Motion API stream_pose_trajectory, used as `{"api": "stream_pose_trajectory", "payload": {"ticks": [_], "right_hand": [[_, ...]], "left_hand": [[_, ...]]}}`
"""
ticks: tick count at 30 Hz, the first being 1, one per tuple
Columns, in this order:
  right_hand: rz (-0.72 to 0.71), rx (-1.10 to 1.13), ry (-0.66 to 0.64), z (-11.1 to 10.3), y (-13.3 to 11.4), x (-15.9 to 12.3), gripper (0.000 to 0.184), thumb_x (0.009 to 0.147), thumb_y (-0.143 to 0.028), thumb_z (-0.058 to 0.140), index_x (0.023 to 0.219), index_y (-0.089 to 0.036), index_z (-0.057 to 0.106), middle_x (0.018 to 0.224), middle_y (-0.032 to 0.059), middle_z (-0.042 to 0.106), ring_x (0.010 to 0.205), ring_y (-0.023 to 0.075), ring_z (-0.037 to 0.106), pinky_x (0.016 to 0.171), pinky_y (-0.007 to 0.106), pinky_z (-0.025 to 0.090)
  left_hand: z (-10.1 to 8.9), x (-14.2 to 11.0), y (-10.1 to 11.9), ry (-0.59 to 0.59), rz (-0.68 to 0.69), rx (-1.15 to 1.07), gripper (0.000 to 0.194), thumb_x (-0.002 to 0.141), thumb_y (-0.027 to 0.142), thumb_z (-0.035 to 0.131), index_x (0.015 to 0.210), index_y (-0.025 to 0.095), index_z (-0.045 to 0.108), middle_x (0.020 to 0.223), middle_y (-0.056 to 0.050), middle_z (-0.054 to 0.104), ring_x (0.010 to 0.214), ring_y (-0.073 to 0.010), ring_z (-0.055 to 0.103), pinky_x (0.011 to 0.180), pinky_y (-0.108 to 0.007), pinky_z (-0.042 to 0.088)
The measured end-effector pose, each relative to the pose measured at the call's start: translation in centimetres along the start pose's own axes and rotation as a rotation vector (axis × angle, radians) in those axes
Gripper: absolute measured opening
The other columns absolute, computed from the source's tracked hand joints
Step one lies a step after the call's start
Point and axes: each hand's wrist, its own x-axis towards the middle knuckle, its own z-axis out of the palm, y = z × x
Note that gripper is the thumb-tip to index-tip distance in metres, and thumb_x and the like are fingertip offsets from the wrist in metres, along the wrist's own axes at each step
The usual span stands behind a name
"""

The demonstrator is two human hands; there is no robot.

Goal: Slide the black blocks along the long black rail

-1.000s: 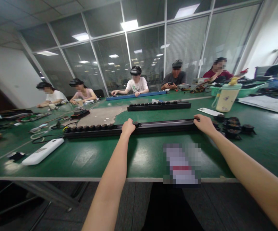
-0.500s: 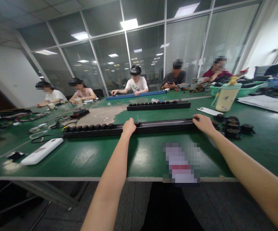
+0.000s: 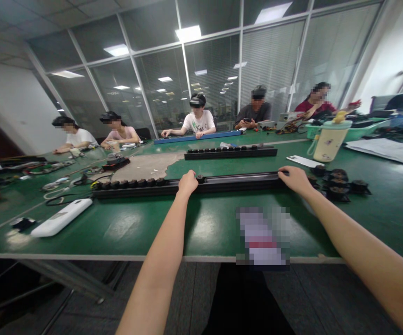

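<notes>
Left hand (image 3: pixel 188 181) grips black rail (image 3: pixel 236 182) mid-length, right hand (image 3: pixel 293 178) clamps its end, steadying it along the counter (image 3: pixel 124 228).

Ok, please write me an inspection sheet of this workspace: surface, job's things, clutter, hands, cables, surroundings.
Surface: green table, glossy, with a worn bare patch past the rail.
Job's things: long black rail lying across the table, round black parts seated along its left half; loose black round parts heaped at its right end.
Clutter: white flat device, white phone, cream bottle, second black rail farther back.
Hands: left hand rests on the rail's middle; right hand lies on its right end; whether either grip is closed is not clear.
Cables: black cable near the rail's left end.
Surroundings: several people seated at the far side, glass partition behind.
</notes>
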Motion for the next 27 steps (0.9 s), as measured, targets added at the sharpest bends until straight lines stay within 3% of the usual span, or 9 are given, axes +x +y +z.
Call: {"api": "stream_pose_trajectory", "payload": {"ticks": [10,18,27], "right_hand": [[0.017,0.023,0.003,-0.3,-0.4,-0.2,0.033,0.089,-0.027,0.053,0.105,-0.013,0.078,0.110,0.0163,0.077,0.108,0.0327,0.070,0.102,0.045,0.050],[0.028,0.030,-0.006,-0.8,-0.9,-0.3,0.031,0.088,-0.027,0.053,0.102,-0.015,0.078,0.107,0.0147,0.078,0.107,0.0314,0.070,0.103,0.043,0.049],[0.017,0.039,0.003,-0.9,-1.1,-0.4,0.030,0.087,-0.025,0.053,0.101,-0.016,0.078,0.106,0.0139,0.078,0.106,0.0313,0.069,0.102,0.043,0.050]], "left_hand": [[-0.2,-0.1,-0.1,-0.005,0.048,0.000,0.043,0.097,0.012,0.043,0.136,0.018,0.061,0.131,-0.016,0.070,0.124,-0.0255,0.065,0.101,-0.033,0.049],[0.1,0.6,-0.5,-0.011,0.064,-0.048,0.035,0.098,0.015,0.045,0.122,0.017,0.071,0.129,-0.013,0.072,0.123,-0.0228,0.065,0.104,-0.030,0.047],[0.2,0.5,-0.5,-0.011,0.059,-0.067,0.038,0.097,0.014,0.046,0.128,0.018,0.068,0.131,-0.012,0.071,0.122,-0.0224,0.066,0.103,-0.031,0.048]]}}
